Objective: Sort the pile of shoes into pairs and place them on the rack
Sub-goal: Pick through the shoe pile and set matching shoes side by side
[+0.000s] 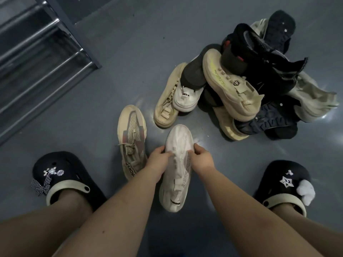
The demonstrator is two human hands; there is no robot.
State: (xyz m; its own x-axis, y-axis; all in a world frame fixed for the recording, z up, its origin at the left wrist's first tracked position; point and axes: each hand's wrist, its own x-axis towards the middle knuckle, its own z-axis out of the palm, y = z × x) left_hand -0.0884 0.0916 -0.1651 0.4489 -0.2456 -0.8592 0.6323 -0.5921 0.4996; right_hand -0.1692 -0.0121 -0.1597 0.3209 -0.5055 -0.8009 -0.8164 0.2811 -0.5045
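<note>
A white sneaker (178,143) lies on the grey floor between my legs, toe pointing away. My left hand (157,160) grips its left side near the laces and my right hand (202,158) grips its right side. Left of it lies a beige sneaker with red-grey panels (132,127). Farther off, a tan sneaker (167,101) and a small white shoe (187,98) lie at the edge of the pile of shoes (246,84), which holds cream, black and dark shoes heaped together. The rack (37,45) with metal bars stands at the upper left.
My feet wear black clogs with charms, one at the left (59,175) and one at the right (284,182). The grey floor (130,52) stretches between the rack and the pile.
</note>
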